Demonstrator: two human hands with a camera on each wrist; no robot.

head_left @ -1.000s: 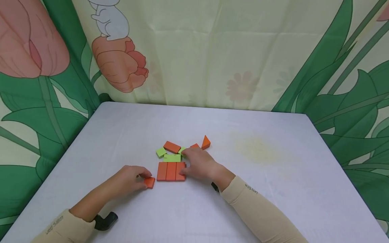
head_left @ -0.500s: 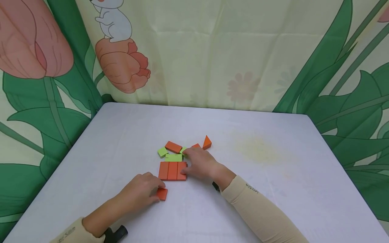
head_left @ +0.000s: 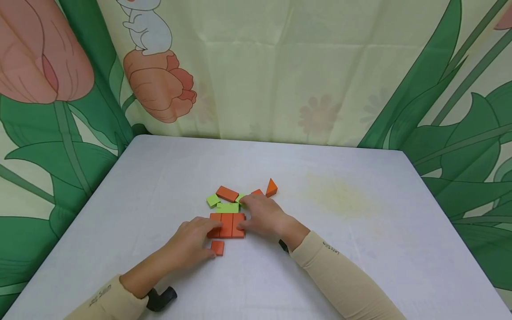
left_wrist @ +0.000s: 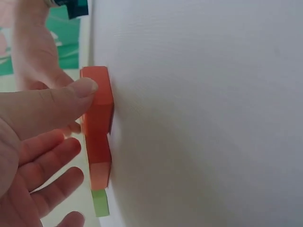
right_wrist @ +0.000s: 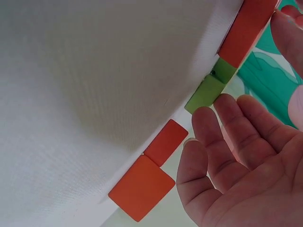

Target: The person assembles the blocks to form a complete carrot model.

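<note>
Three orange-red blocks (head_left: 226,226) lie side by side on the table. In front of them lies a small orange-red block (head_left: 218,248). My left hand (head_left: 190,242) has its thumb at the small block and its fingertips over the leftmost block of the row; in the left wrist view its fingers are spread and relaxed. My right hand (head_left: 266,213) touches the row's right edge with its thumb. Its other fingers reach to a partly hidden green block (head_left: 239,198); the right wrist view shows them loosely bent, gripping nothing.
Behind the row sit a long green block (head_left: 228,208), a small green block (head_left: 213,201) and a slanted orange block (head_left: 227,194). Beyond my right hand are a partly hidden orange block (head_left: 257,192) and an orange triangular block (head_left: 271,187). A printed curtain (head_left: 256,89) hangs behind the table.
My left hand has moved the small orange-red block from left of the row to in front of it, then loosened its fingers and reached them onto the row. My right hand stays put.
</note>
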